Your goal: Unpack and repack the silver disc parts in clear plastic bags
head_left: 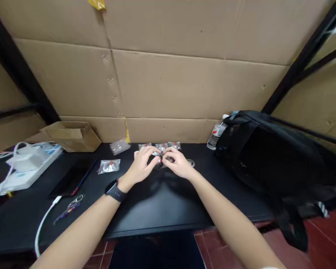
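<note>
Both my hands meet over the middle of the black table, fingers curled in around a small, shiny dark-and-red thing (160,160). My fingers partly cover it, so its kind does not show. My left hand (142,163), with a dark watch on the wrist, pinches at it from the left. From the other side my right hand (180,164) closes its thumb and fingertips on it. Just behind the fingers lie clear plastic packets (175,145) with red bits inside. A roll of tape (190,163) rests beside my right hand. Left of my left hand is another clear packet (109,166).
A clear bag (120,147) and an open cardboard box (72,135) stand at the back left. Farther left are a phone (72,177) on a white cable, a keyring (70,207) and a power strip (30,168). At right are a water bottle (216,134) and a black backpack (271,160).
</note>
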`<action>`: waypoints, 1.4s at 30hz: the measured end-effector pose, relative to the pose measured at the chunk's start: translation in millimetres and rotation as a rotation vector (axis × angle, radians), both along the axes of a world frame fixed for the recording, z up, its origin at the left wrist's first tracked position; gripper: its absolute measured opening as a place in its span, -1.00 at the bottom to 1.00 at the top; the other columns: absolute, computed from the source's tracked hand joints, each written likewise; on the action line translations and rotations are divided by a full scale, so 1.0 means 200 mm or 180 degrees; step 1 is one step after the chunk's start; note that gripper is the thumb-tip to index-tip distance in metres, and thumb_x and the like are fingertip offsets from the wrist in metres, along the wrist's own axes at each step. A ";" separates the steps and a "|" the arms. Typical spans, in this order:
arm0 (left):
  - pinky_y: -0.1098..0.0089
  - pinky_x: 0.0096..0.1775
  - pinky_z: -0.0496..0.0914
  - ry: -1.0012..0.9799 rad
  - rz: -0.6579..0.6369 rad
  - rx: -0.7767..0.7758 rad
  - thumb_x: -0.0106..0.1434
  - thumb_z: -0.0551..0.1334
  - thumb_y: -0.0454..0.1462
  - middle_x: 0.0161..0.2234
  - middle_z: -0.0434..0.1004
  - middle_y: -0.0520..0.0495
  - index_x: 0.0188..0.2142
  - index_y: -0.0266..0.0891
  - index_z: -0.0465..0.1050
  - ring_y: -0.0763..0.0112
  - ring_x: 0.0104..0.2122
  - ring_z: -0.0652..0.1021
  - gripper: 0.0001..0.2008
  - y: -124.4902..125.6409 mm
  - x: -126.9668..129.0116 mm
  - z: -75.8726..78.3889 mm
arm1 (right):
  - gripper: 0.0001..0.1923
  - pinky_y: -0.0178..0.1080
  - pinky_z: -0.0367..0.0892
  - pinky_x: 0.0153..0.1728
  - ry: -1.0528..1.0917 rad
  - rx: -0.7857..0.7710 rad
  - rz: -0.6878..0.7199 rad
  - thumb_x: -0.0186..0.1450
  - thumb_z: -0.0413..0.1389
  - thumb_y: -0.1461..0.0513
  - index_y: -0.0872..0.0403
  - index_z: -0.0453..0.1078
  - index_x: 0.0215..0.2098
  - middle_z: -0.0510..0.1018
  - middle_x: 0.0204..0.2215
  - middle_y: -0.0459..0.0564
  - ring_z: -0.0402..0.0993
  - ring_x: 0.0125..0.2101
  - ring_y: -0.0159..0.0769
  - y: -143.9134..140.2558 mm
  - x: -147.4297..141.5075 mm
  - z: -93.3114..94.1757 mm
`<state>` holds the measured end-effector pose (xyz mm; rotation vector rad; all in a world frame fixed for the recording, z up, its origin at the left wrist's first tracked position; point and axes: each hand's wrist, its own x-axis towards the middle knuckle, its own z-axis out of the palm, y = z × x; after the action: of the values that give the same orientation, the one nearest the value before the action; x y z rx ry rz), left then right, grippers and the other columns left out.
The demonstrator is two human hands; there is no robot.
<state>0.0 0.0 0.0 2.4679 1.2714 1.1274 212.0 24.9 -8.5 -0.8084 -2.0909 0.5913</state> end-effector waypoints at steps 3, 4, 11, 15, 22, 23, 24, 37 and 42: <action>0.10 0.14 0.19 0.0295 -0.0083 0.0000 0.40 0.17 -0.06 0.10 0.49 -0.05 0.01 -0.02 0.47 0.14 0.13 0.39 -0.73 0.01 0.00 -0.03 | -0.88 -0.17 0.28 0.05 -0.0036 0.0024 -0.0002 0.33 0.18 0.24 0.06 0.49 -0.38 0.43 -0.10 -0.02 0.43 -0.07 -0.26 0.01 0.01 0.01; 0.09 0.13 0.20 0.0385 -0.0118 -0.0006 0.38 0.19 -0.05 0.10 0.50 -0.05 0.00 -0.02 0.48 0.13 0.13 0.39 -0.73 0.02 0.00 -0.04 | -0.88 -0.17 0.28 0.05 -0.0051 0.0026 -0.0009 0.32 0.18 0.24 0.06 0.49 -0.39 0.42 -0.10 -0.01 0.43 -0.07 -0.25 0.01 0.02 0.01; 0.15 0.11 0.24 0.0691 -0.0217 0.0008 0.45 0.08 -0.08 0.03 0.56 -0.06 0.00 -0.02 0.52 0.18 0.07 0.44 -0.71 0.09 -0.12 -0.02 | -0.91 -0.15 0.29 0.05 -0.0429 0.0028 0.0082 0.24 0.20 0.34 0.07 0.52 -0.42 0.44 -0.12 -0.01 0.44 -0.10 -0.25 -0.01 0.06 0.08; 0.26 -0.01 0.32 0.1001 0.0039 -0.0205 0.40 0.11 -0.17 -0.14 0.64 -0.08 -0.14 -0.11 0.58 0.22 -0.12 0.55 -0.73 0.18 -0.31 -0.02 | -0.93 -0.16 0.29 0.06 -0.0988 -0.0004 0.0463 0.17 0.27 0.34 0.06 0.55 -0.44 0.45 -0.09 0.00 0.42 -0.05 -0.21 -0.02 0.09 0.08; 0.33 -0.18 0.33 0.1605 -0.0002 -0.0980 0.22 0.25 -0.20 -0.33 0.69 -0.01 -0.38 -0.07 0.63 0.22 -0.28 0.61 -0.85 0.22 -0.44 -0.07 | -0.97 -0.23 0.33 -0.02 -0.1590 -0.0116 0.0759 0.16 0.31 0.29 0.03 0.59 -0.44 0.50 -0.23 -0.04 0.44 -0.15 -0.24 -0.01 0.09 0.08; 0.34 -0.20 0.33 0.1607 0.0047 -0.1040 0.21 0.25 -0.20 -0.35 0.69 0.00 -0.39 -0.07 0.62 0.22 -0.30 0.62 -0.85 0.22 -0.43 -0.08 | -0.99 -0.24 0.33 -0.06 -0.1599 -0.0149 0.0775 0.19 0.30 0.26 0.03 0.59 -0.41 0.50 -0.25 -0.05 0.45 -0.19 -0.27 -0.01 0.10 0.08; 0.35 -0.22 0.32 0.1591 0.0077 -0.1079 0.22 0.24 -0.19 -0.36 0.69 0.00 -0.39 -0.07 0.62 0.23 -0.32 0.62 -0.84 0.21 -0.43 -0.08 | -0.97 -0.26 0.34 -0.10 -0.1590 -0.0174 0.0753 0.22 0.28 0.25 0.04 0.59 -0.38 0.51 -0.27 -0.05 0.46 -0.24 -0.29 0.00 0.12 0.09; 0.33 -0.14 0.33 0.1599 -0.0094 -0.0779 0.31 0.17 -0.16 -0.30 0.68 0.02 -0.27 -0.06 0.58 0.24 -0.23 0.61 -0.81 0.18 -0.31 -0.06 | -0.35 -0.28 0.37 -0.10 -0.2587 -0.0879 -0.0938 -0.05 0.44 0.17 0.07 0.51 0.02 0.55 -0.08 0.07 0.52 -0.10 -0.13 0.21 0.49 0.05; 0.33 -0.07 0.35 0.1393 -0.0235 -0.0551 0.33 0.17 -0.14 -0.25 0.67 0.03 -0.20 -0.04 0.57 0.25 -0.18 0.59 -0.80 0.19 -0.25 -0.10 | -0.47 -0.33 0.36 -0.21 -0.2649 -0.1072 -0.0961 -0.02 0.40 0.25 0.07 0.54 -0.06 0.62 -0.17 0.00 0.55 -0.20 -0.21 0.22 0.48 0.04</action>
<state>-49.3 37.3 -20.2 2.6859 1.2964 0.4463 308.9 68.6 -0.7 -1.7610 -2.5384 0.4875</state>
